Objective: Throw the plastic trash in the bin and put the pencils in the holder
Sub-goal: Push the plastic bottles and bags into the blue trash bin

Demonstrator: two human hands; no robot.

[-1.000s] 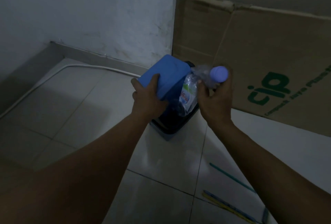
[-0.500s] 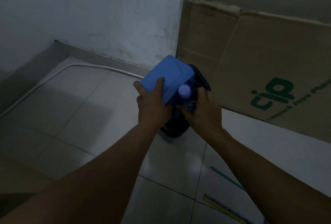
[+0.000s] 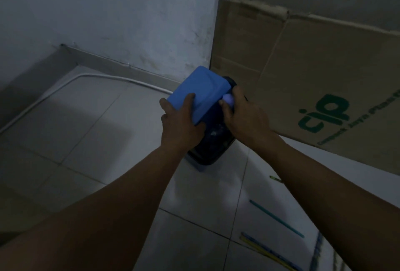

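A small dark bin [image 3: 207, 153] stands on the tiled floor by the wall corner. My left hand [image 3: 180, 123] grips its blue lid [image 3: 201, 95], held tilted up. My right hand [image 3: 244, 117] is closed on a plastic bottle, of which only the pale purple cap [image 3: 228, 99] shows, pushed down into the bin's mouth under the lid. Several pencils lie on the floor at the lower right: a teal pencil [image 3: 277, 218], and a yellow pencil and a blue pencil side by side [image 3: 266, 251]. No pencil holder is in view.
A large cardboard sheet [image 3: 313, 75] with green print leans against the wall just right of the bin. A white cable [image 3: 65, 84] runs along the floor by the left wall. A short green-yellow pencil tip [image 3: 275, 178] lies near my right forearm.
My right hand has pushed the bottle down from above the bin into its opening; the label and body are now hidden. My left hand keeps the lid lifted.
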